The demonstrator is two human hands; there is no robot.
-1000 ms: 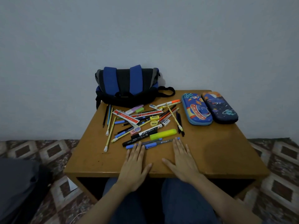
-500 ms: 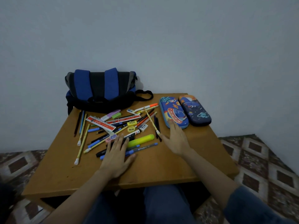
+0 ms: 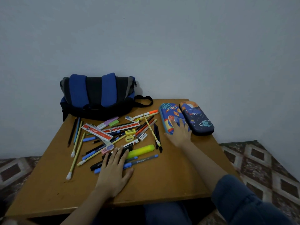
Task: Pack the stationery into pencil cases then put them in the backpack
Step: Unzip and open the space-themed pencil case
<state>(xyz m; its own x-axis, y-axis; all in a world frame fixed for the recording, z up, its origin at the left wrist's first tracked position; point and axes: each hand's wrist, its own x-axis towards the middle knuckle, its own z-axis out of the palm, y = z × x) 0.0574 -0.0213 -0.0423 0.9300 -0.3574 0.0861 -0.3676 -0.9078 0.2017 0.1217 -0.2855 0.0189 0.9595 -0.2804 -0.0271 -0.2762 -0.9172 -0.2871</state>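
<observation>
Pencil case (image 3: 168, 117) under flat right hand (image 3: 180, 134); left hand (image 3: 113, 172) flat on pens (image 3: 146, 158).

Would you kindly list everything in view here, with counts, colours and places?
backpack: one, blue and black, table's far left, against the wall
blue pencil case: one, rocket print, far right
navy pencil case: one, beside the blue one, on its right
rulers: two, red and white, mid-pile
highlighter: one, yellow-green, pile's near side
sharpener: one, yellow, mid-pile
pens and pencils: many, mixed colours, scattered centre-left; exact count unclear
table: one, brown wood, under everything
left hand: flat on pens at the pile's near edge
right hand: fingers resting on the blue pencil case
</observation>
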